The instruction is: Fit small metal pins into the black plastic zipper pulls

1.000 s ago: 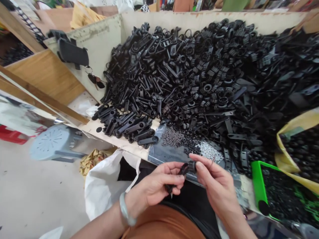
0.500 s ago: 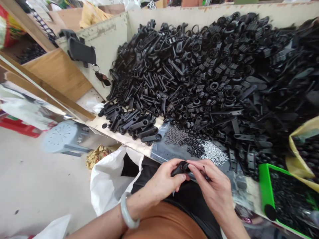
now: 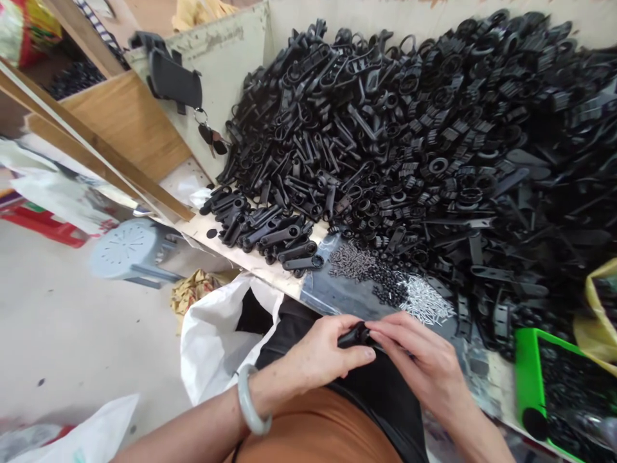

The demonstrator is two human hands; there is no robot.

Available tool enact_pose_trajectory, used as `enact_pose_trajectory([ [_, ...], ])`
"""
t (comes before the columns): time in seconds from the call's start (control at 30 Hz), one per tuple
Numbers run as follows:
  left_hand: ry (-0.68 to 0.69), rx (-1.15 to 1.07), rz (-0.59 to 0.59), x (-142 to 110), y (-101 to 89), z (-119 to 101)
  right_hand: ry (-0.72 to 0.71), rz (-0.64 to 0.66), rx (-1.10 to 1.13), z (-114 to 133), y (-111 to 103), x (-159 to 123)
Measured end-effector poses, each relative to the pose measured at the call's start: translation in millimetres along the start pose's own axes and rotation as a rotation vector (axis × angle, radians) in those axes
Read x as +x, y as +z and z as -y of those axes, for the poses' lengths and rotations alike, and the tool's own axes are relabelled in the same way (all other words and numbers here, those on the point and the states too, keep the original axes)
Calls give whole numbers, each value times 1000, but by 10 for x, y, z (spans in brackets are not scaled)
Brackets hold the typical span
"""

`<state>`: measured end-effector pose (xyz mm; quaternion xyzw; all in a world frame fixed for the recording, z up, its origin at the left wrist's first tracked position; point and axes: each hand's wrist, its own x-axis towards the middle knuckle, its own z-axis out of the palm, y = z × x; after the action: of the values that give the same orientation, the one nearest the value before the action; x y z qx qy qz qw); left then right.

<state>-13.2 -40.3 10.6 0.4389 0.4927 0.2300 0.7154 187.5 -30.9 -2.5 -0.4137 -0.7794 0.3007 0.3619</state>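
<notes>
Just in front of the person's lap, near the front edge of the worktable, a dark, rounded black part is held between both hands. The left hand is closed around it, thumb along the near side and fingers curled behind, and a pale bangle circles that wrist. The right hand has its thumb and fingertips pressed together on the other end of the part; whether they also pinch a smaller piece, I cannot tell. Beyond the hands, on a dark sheet, lie three small piles side by side: brownish-grey bits, tiny black pieces and silver pins. To the left of these, black arms with ringed ends lie packed closely together, a flat black disc just beside them. Behind, a large heap of black plastic parts leans up toward the back board. A bright green tray of dark pieces sits at the right, near a yellow bag. Below the table edge, at the left, an open white sack hangs beside the lap, with a light blue stool farther off on the floor
</notes>
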Motion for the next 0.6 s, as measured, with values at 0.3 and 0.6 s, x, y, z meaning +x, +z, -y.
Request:
enact_pose_trajectory([
  [0.3, 80, 194, 10, -72, -19, -19, -132, 137, -53, 66, -114, 69],
  [0.6, 170, 287, 21, -141, 10, -16, 26, 62, 47, -35, 11, -181],
])
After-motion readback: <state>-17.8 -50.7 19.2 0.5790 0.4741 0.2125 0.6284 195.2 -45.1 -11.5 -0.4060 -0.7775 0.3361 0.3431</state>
